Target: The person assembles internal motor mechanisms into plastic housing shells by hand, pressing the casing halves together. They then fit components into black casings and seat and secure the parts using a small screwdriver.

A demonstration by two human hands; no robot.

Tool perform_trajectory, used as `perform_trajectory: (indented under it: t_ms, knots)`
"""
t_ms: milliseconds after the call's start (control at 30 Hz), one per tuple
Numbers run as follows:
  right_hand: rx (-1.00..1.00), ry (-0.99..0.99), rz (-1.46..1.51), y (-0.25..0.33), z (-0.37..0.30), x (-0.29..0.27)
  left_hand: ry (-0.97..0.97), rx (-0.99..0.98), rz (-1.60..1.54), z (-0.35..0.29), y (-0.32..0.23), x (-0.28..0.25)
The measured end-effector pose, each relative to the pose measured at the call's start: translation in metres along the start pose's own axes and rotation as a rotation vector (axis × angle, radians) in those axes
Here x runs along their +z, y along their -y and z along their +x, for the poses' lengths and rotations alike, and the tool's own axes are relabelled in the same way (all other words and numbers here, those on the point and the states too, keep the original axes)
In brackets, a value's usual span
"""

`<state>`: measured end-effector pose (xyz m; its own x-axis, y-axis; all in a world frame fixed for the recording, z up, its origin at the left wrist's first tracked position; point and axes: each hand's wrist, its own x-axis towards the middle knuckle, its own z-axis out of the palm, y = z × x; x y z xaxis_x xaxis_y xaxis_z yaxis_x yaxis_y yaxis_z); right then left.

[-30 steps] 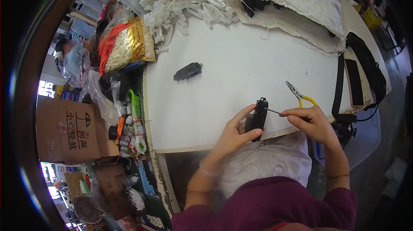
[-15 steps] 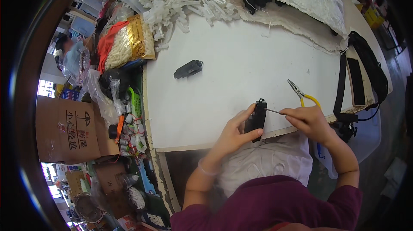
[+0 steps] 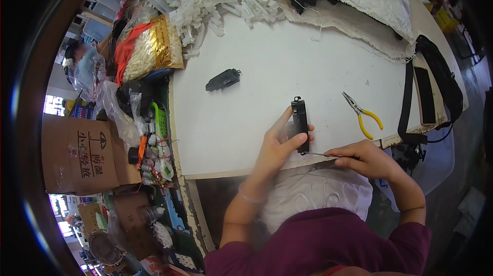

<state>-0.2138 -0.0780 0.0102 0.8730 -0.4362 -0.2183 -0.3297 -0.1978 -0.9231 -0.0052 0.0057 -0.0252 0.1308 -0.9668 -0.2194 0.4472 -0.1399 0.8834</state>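
Note:
Upright in my left hand (image 3: 281, 145) is a long black plastic part (image 3: 300, 122) with a small loop at its top end. My fingers wrap around its lower half, above the table's near edge. My right hand (image 3: 359, 157) grips a thin metal rod-like tool (image 3: 321, 154), its handle hidden in my fist. The tip meets the lower end of the black part. Beyond my right hand lie yellow-handled needle-nose pliers (image 3: 362, 114), jaws pointing away. A second black plastic part (image 3: 223, 80) rests by itself farther left on the white table.
A heap of clear plastic pieces (image 3: 215, 3) covers the far left of the table (image 3: 267, 60). A white woven sack (image 3: 354, 3) with black parts inside lies at the far right. A black strap (image 3: 409, 96) runs along the right edge. Cartons (image 3: 77, 155) and bags crowd the left.
My left hand has raised the black part away from me and turned it slightly. The tool tip has shifted from its upper side to its lower end. My right hand has moved nearer me.

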Motion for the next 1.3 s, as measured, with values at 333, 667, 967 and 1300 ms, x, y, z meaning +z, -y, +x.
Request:
perform_trajectory:
  t_ms: [333, 667, 967, 1300]
  knots:
    - [0.029, -0.007, -0.052, 0.003, 0.011, -0.012, 0.012, -0.014, 0.052, 0.011, -0.009, 0.002]
    - [-0.158, -0.164, -0.227, -0.109, -0.009, 0.003, 0.059, 0.196, 0.117, 0.022, 0.051, 0.006]
    - [-0.825, -0.188, -1.105, -0.048, 0.044, 0.010, -0.203, 0.368, -0.014, -0.006, 0.025, -0.023]
    - [-0.456, -0.094, -0.396, -0.040, 0.075, -0.002, -0.358, 0.422, -0.216, -0.027, 0.014, -0.018]
